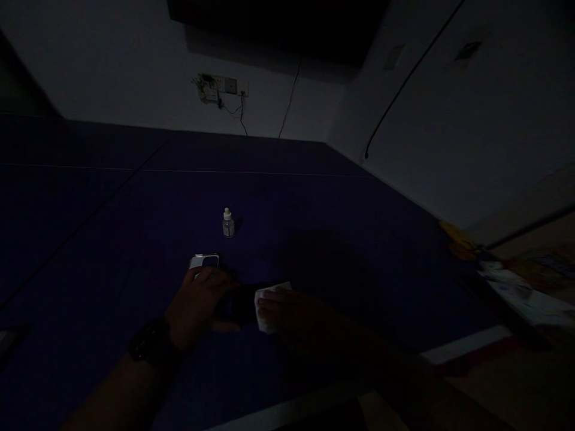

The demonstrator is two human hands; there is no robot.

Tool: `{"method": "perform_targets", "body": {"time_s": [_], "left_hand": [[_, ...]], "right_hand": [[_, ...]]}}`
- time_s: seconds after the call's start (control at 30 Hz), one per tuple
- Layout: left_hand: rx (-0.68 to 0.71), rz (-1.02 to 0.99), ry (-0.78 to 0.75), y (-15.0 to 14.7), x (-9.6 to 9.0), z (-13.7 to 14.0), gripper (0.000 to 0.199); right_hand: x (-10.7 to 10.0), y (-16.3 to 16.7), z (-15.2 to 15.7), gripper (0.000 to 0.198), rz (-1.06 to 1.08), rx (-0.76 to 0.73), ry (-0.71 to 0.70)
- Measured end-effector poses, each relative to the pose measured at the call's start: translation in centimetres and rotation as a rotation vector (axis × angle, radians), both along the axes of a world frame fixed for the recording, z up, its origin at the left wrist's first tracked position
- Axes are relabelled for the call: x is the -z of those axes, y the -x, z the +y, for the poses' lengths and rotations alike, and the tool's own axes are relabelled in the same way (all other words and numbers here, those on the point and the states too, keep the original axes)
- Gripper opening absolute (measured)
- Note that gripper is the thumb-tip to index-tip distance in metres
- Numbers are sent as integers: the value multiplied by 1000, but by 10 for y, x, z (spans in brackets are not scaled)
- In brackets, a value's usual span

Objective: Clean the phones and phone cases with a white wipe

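Note:
A dark, flat, phone-like slab [243, 304] lies on the blue table, its details lost in the dim light. My left hand [200, 296], with a dark watch on the wrist, grips the slab's left end between fingers and thumb. Pressed onto its right part is a folded white tissue [265, 320], held under the fingers of my right hand [291, 308]. Just beyond my left knuckles lies a phone-like object with a pale surface [197, 261], partly covered by that hand. Farther back, a small dropper bottle [229, 227] with a white top stands upright.
The blue table [287, 203] reaches back to a pale wall with sockets [224, 85] and cables. A large dark screen [278, 27] hangs above. At the right edge are yellow and white items [516, 287]. Another dark flat object [11, 341] is at far left.

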State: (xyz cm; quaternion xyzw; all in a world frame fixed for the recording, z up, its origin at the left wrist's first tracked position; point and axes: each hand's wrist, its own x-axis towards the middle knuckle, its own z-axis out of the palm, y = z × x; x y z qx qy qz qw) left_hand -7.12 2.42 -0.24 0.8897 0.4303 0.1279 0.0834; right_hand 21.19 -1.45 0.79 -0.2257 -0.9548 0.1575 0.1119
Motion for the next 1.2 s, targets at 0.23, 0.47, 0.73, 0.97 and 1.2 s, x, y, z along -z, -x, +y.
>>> {"method": "perform_targets", "body": {"time_s": [0.23, 0.47, 0.73, 0.97, 1.2], "left_hand": [[-7, 0, -64, 0, 1, -4, 61], [1, 18, -11, 0, -1, -1, 73], [13, -7, -16, 0, 0, -1, 66], [-11, 15, -25, 0, 6, 0, 69], [-2, 11, -13, 0, 3, -1, 70]], "right_hand": [[7, 52, 13, 54, 4, -101, -62], [1, -15, 12, 52, 4, 28, 13], [-4, -43, 10, 59, -42, 173, 19], [3, 36, 32, 53, -6, -99, -26], [-4, 18, 32, 49, -20, -52, 26]]}}
